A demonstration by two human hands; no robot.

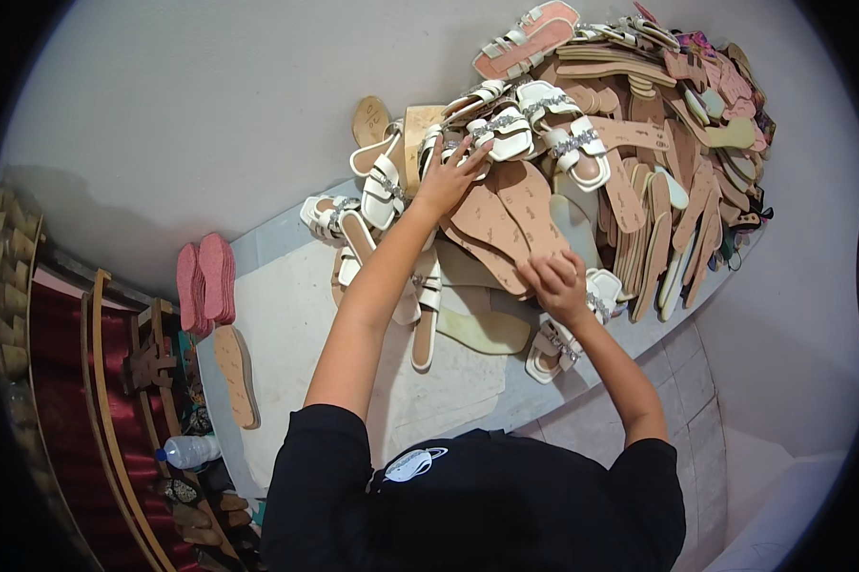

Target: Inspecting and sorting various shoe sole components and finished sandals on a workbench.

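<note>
My left hand [449,178] reaches up the table with its fingers spread over white strappy sandals [502,132] trimmed with sparkling stones. Between my hands lie tan insoles [506,217] with small dark print, side by side and overlapping. My right hand [555,283] has its fingers curled at the narrow lower end of these insoles, gripping them there. Just below that hand are more white sandals [553,348]. Under the insoles a pale greenish sole [487,331] sticks out. Other white sandals [382,191] lie to the left of my left forearm.
A tall heap of tan insoles [654,229] and soles fills the table's right side. Pink soles [205,281] are stacked at the left edge, beside a single tan insole [236,377]. A water bottle [189,452] and wooden racks [110,381] stand left of the table [291,319].
</note>
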